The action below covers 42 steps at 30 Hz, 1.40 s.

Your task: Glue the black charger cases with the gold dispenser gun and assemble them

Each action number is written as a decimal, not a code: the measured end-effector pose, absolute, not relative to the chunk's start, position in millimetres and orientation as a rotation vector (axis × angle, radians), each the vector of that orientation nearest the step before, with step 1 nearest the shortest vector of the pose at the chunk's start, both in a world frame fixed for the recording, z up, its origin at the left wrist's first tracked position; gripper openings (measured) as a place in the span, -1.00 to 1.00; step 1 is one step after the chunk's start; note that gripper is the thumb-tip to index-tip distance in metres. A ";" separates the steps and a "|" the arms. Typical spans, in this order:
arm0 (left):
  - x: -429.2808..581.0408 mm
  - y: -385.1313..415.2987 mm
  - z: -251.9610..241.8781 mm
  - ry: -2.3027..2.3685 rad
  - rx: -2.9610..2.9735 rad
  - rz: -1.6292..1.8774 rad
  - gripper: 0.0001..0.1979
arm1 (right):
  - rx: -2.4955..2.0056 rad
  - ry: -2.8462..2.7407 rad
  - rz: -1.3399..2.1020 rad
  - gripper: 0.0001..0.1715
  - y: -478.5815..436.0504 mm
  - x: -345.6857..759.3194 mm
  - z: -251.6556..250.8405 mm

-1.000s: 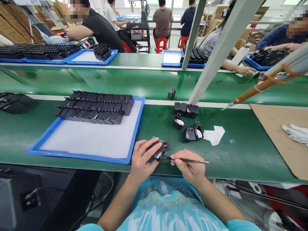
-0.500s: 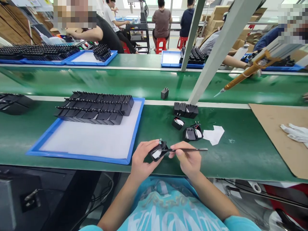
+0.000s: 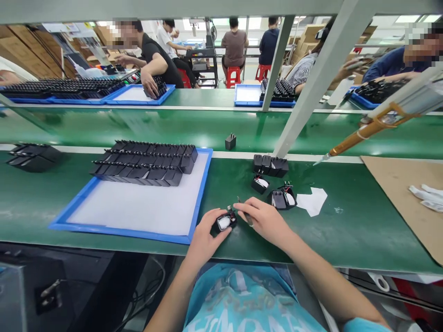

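My left hand [image 3: 204, 236] is closed around an open black plug adapter case [image 3: 224, 223], low over the bench. A white piece and small parts show inside the case, and a small pale bit sticks up at its back edge. Just to the right, my right hand [image 3: 265, 220] grips slim dark tweezers [image 3: 248, 218] slanted between the fingers, its fingertips near the case's upper right corner. Beyond it are an open adapter case [image 3: 260, 184] with a white piece inside, a pair of cases [image 3: 283, 198], and a row of black cases [image 3: 270, 165].
A blue-rimmed tray [image 3: 121, 234] with rows of black adapters [image 3: 148, 162] lies left. White paper [image 3: 312, 202], cardboard [image 3: 398, 193] and a glove [image 3: 427, 197] lie right. An orange dispenser [image 3: 360, 137] hangs above. One adapter [image 3: 230, 141] stands behind; co-workers sit across.
The tweezers have swung from lying level with their tip at the case to a steep slant beside it. More of the case's inside shows now. The camera view has tilted up a little.
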State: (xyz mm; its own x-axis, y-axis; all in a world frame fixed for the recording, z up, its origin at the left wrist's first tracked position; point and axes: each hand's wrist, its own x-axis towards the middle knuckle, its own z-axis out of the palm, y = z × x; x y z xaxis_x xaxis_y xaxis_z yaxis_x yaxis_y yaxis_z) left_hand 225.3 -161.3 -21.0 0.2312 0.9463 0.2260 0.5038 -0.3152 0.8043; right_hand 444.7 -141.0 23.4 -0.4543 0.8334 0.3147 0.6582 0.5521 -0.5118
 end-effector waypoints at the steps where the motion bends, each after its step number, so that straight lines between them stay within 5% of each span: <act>1: 224.6 -160.6 -22.3 1.327 1.899 0.955 -0.61 | -1.273 -2.474 0.301 -0.70 -135.2 445.0 26.1; 8: 225.9 -156.3 -36.2 1.280 1.623 0.975 -0.49 | -1.469 -2.962 0.057 -0.83 -90.5 429.4 44.8; 16: 225.8 -156.9 -46.0 1.182 1.534 1.087 -0.39 | -1.766 -2.623 0.032 -0.40 68.0 376.6 85.8; 21: 226.3 -157.7 -45.2 1.202 1.568 1.082 -0.41 | -1.894 -2.565 0.132 -0.53 111.5 351.4 81.6; 32: 227.6 -152.3 -44.0 1.170 1.536 1.087 -0.51 | -1.685 -2.957 0.234 -0.41 64.8 419.5 89.8; 42: 233.9 -139.5 -25.8 1.259 1.714 1.039 -0.63 | -1.305 -2.818 0.139 -0.60 -54.2 470.0 88.6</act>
